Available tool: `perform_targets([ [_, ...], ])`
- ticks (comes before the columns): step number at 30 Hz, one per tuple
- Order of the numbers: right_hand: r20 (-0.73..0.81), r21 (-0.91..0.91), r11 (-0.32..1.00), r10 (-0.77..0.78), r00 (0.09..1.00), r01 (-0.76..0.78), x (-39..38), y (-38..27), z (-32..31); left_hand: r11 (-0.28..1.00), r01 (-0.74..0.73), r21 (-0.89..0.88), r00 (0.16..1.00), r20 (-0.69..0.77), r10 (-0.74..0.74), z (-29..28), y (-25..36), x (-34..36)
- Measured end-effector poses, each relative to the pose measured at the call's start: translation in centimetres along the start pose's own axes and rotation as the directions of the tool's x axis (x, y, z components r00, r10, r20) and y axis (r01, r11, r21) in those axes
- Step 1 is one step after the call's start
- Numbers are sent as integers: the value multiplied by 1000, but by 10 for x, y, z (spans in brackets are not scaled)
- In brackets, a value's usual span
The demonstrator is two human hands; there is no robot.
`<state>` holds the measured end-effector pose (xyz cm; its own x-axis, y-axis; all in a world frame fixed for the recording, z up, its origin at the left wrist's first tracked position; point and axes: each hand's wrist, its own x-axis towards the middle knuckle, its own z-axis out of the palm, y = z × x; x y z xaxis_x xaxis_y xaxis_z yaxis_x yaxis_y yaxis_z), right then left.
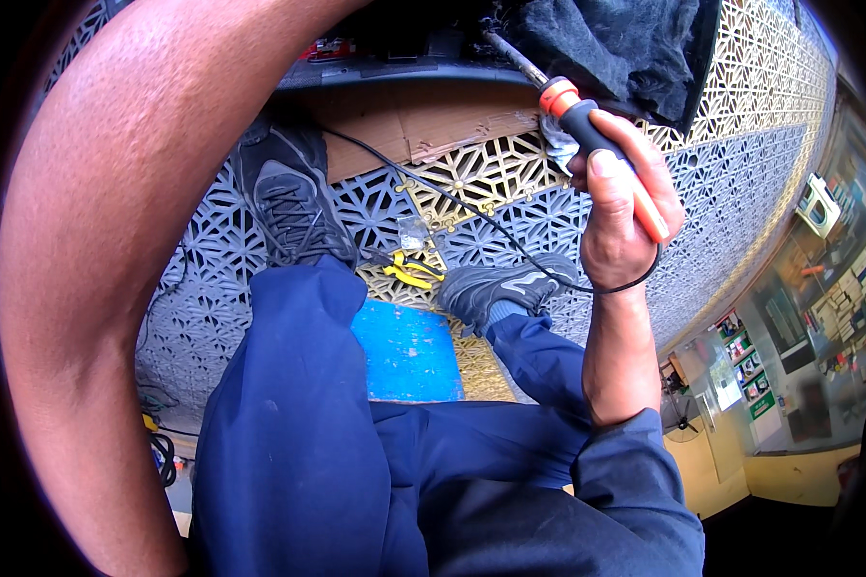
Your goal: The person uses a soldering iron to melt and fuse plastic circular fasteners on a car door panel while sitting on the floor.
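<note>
My right hand (624, 216) is closed around the orange and black handle of a soldering iron (579, 117). Its metal shaft points up and left toward a dark workpiece (394, 72) at the top edge, where deep shadow hides the tip's contact. A black cord (491, 223) runs from the handle's end in a loop across the floor to the left. Fuzzy dark felt (606, 53) covers the workpiece's right part. My left forearm (96, 260) arches up the left side and leaves the picture at the top, so the left hand is out of sight.
Cardboard (433, 120) lies beneath the workpiece, on interlocking lattice floor tiles (731, 183). Yellow-handled pliers (409, 269) and a small clear bag (414, 231) lie between my shoes, near a blue board (409, 351). A standing fan (683, 423) and shelves are at the right.
</note>
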<state>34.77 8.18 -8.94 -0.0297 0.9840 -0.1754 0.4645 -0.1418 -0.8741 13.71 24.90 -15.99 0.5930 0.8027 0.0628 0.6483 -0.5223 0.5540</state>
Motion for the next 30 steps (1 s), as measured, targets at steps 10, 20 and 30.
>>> perform_targets([
  [10, 205, -271, 858, -392, 897, 437, 4, -2, 4, 1000, 3, 21, 1000, -1, -3, 5, -3, 2],
  [20, 226, -269, 861, -380, 897, 432, 4, 2, 5, 1000, -2, 26, 1000, -15, 3, 7, -6, 1],
  [30, 217, -259, 857, -398, 892, 445, 1, 5, 5, 999, -36, 13, 998, -47, 36, 0, 0, -4],
])
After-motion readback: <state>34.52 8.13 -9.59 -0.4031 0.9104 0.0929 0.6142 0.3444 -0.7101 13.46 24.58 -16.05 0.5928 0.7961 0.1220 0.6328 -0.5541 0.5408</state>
